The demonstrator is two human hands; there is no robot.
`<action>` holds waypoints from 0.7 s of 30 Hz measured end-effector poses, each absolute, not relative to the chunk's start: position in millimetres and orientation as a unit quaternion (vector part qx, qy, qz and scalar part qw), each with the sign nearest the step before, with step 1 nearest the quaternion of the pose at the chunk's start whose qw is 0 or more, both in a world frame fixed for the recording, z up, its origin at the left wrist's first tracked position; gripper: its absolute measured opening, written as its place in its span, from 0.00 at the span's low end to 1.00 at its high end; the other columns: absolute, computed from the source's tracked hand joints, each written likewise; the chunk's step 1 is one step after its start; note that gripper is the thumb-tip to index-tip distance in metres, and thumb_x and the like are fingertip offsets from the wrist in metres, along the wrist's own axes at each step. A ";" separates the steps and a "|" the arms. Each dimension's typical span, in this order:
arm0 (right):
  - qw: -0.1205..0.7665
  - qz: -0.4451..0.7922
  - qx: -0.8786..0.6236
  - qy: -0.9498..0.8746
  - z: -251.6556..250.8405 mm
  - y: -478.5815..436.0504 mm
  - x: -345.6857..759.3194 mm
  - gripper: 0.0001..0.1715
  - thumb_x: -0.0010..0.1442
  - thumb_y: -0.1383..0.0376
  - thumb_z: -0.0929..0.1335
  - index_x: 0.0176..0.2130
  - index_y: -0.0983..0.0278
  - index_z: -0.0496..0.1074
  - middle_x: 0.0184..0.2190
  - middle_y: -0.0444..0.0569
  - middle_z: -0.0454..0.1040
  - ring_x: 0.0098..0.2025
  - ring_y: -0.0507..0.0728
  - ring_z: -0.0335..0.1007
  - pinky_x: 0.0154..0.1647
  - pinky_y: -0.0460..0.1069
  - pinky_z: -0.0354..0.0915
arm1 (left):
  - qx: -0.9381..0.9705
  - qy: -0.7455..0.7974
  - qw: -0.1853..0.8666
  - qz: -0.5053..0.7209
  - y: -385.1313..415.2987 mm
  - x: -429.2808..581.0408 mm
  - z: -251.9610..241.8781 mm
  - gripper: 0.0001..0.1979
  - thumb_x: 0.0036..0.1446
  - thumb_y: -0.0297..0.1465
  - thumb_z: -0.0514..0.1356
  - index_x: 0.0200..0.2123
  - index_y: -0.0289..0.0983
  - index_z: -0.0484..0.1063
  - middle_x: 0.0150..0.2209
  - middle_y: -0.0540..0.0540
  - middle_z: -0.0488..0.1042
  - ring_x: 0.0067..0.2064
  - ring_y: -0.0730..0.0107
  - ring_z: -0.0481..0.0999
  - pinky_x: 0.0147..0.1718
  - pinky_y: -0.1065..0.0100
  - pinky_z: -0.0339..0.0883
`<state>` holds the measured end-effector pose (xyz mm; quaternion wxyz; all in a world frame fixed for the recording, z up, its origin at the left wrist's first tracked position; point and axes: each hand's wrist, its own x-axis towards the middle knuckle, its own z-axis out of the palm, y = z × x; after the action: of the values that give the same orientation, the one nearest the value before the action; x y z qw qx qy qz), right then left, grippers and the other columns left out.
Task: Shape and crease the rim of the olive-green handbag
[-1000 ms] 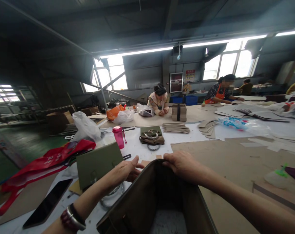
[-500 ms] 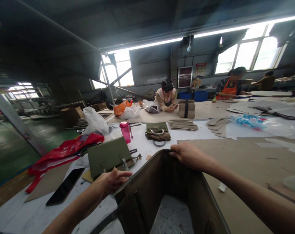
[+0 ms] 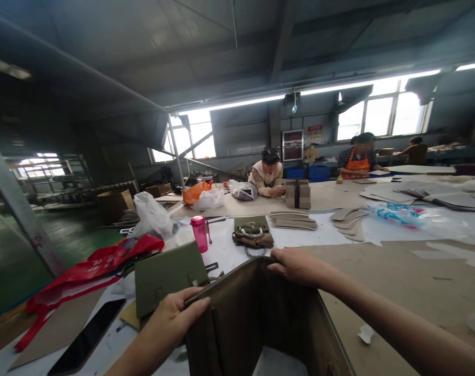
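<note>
workshop table (image 3: 225, 250), hands (image 3: 170, 316) (image 3: 298, 266) gripping bag rim (image 3: 229, 275)

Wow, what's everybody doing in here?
A person's left hand and right hand are gripping the rim of an open olive bag at a long worktable. A flat olive bag lies beside it. Farther along, a person in an orange apron sits near stacked cardboard pieces.

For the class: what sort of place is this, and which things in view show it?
Probably a handbag workshop. Long worktables hold stacks of cut tan pieces and a small olive handbag, a large open bag is held up, and a worker in an orange apron sits alongside.
</note>
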<state>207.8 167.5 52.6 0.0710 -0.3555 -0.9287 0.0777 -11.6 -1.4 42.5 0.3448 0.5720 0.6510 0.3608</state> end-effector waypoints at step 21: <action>0.073 0.323 -0.228 -0.916 42.6 210.4 176.6 0.09 0.53 0.63 0.61 0.25 0.66 0.63 0.21 0.40 0.59 0.24 0.49 0.53 0.25 0.43 0.52 | 0.539 0.612 0.367 0.447 71.2 -58.0 11.9 0.18 0.42 0.40 0.58 0.33 0.31 0.70 0.30 0.47 0.73 0.32 0.67 0.69 0.31 0.71 0.61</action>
<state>176.6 210.4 42.6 0.0729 -0.2278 -0.9158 0.3227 -58.0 71.2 11.9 0.3674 0.5393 0.6115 0.4474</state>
